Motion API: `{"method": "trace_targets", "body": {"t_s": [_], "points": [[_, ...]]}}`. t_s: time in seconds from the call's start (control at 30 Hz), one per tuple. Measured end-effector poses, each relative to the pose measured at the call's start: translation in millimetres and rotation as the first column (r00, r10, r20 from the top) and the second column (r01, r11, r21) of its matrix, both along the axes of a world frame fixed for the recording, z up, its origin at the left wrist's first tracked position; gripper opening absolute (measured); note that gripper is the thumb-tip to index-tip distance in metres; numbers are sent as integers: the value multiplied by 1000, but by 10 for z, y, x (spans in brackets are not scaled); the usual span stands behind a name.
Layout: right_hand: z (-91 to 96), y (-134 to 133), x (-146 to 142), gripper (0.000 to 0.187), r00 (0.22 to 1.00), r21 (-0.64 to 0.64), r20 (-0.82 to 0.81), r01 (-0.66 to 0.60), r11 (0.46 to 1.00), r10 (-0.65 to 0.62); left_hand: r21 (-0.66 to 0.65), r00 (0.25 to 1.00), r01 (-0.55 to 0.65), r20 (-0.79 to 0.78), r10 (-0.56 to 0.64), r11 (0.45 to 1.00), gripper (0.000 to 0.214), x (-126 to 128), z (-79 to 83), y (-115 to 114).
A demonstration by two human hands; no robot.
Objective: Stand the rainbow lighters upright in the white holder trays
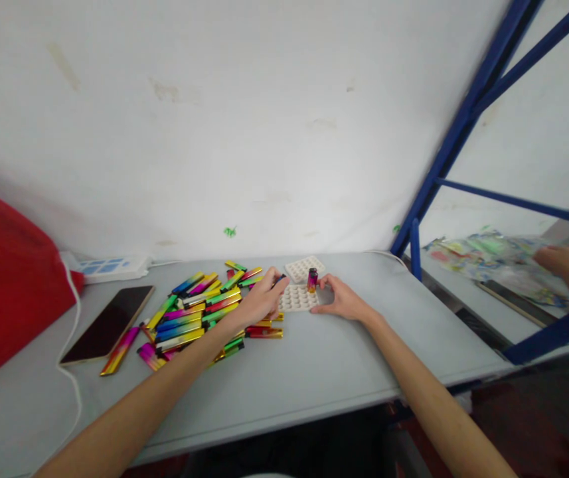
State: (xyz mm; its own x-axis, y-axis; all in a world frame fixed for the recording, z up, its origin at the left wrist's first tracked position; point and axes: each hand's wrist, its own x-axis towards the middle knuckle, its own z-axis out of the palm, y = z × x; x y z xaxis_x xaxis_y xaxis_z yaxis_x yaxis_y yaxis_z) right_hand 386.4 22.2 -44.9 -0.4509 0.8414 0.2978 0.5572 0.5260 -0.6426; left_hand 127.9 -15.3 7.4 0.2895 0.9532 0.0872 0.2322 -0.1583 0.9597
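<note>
A white tray [298, 300] with round holes lies on the grey table [324, 358], and a second tray [303, 266] sits just behind it. One purple-red lighter [312, 279] stands upright in the near tray. My right hand [341, 299] rests at that tray's right edge, fingers curled close to the lighter. My left hand [263, 300] lies at the tray's left edge over a heap of colourful lighters [199, 309], its fingers closed on what looks like a lighter.
A dark phone [109, 322] lies at the left with a white cable, beside a red bag [5, 279] and a white power strip [107, 267]. A blue metal frame [463, 126] rises at the right. Beyond it, another person's hands [568, 262] work over printed plastic sheets.
</note>
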Motion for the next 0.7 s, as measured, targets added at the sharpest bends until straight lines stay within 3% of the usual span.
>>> {"method": "trace_targets", "body": {"t_s": [0.13,0.2,0.33,0.5,0.7], "points": [[-26,21,-2,58,1000,-1,-16,-5,1000,5,266,997,40,-78,-20,963,30,169,19,205],[-33,27,-2,59,1000,-3,-8,4,1000,-4,337,996,61,-79,-37,939,29,238,21,291],[-37,31,3,59,1000,1,-3,-2,1000,2,381,989,122,-129,-78,916,27,319,-20,379],[-20,28,-3,58,1000,13,2,-8,1000,8,471,970,132,-243,-15,872,24,351,-91,394],[-20,31,-7,59,1000,20,-6,-4,1000,4,519,921,253,-388,-39,816,18,410,-81,420]]}}
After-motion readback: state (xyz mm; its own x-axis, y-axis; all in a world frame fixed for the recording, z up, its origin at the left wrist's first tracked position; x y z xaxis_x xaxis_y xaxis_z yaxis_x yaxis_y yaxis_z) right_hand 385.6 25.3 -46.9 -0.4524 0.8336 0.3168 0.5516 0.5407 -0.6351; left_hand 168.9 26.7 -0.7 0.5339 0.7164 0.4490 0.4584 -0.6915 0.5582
